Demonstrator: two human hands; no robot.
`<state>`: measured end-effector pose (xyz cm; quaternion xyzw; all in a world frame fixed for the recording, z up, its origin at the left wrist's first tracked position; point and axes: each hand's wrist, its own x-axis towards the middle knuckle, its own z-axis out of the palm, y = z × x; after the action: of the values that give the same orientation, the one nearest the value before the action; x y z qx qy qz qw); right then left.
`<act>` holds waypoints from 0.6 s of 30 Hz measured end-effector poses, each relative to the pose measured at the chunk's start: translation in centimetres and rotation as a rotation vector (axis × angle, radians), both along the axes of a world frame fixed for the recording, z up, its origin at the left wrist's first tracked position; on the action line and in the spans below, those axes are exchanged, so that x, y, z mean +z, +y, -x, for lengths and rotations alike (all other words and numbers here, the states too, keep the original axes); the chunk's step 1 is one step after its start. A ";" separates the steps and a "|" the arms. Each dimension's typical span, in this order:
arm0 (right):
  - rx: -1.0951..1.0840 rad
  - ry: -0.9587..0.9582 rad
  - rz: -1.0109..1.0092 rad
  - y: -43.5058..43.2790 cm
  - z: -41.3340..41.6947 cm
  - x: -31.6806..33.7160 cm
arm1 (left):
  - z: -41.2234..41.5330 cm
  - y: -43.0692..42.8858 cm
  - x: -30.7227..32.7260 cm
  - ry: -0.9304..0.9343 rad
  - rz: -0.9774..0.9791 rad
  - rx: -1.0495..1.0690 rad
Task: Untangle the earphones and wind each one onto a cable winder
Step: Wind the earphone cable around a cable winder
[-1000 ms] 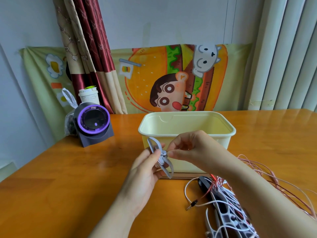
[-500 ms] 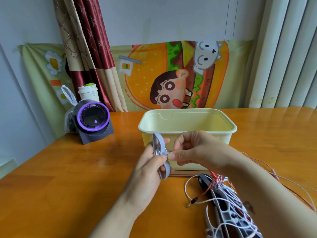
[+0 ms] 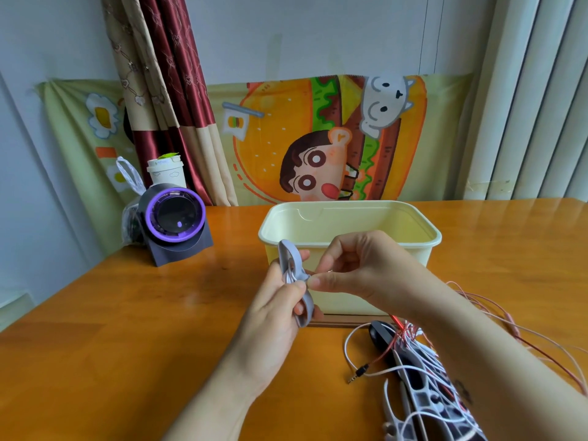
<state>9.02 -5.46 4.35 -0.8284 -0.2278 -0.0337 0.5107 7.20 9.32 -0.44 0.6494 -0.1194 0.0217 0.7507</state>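
Grey plastic cable winder (image 3: 296,259), long and double-looped: held upright above the orange-brown wooden table (image 3: 127,313), in front of the near wall of the cream plastic tub (image 3: 350,224).
White earphone cord (image 3: 290,275): several turns wrapped round the winder's narrow waist.
Left hand (image 3: 273,313): fingers curled round the lower half of the winder, thumb on its near side.
Right hand (image 3: 353,265): thumb and forefinger pinch the white cord at the winder's waist, other fingers bent.
Tangle of white and red earphone cords (image 3: 423,361): on the table under the right forearm, lying over dark and white winders; red strands trail right.
Metal jack plug (image 3: 359,374): on the table at the tangle's left edge.
Purple-ringed round device (image 3: 176,218): far left of the table, well apart from the tub.
White paper cup (image 3: 165,170): behind the device.
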 end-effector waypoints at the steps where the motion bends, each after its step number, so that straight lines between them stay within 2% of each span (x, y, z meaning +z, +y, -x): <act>1: -0.012 -0.013 0.000 0.1 0.0 0.0 | 0.1 0.1 0.0 -0.010 -0.014 -0.001; 18: -0.132 -0.196 0.117 0.8 0.5 0.3 | 0.2 0.7 -0.5 -0.155 -0.187 0.057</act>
<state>8.52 -4.69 4.66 -0.8627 -0.2234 -0.1347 0.4332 7.02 10.02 -0.96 0.7160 -0.1600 0.0817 0.6746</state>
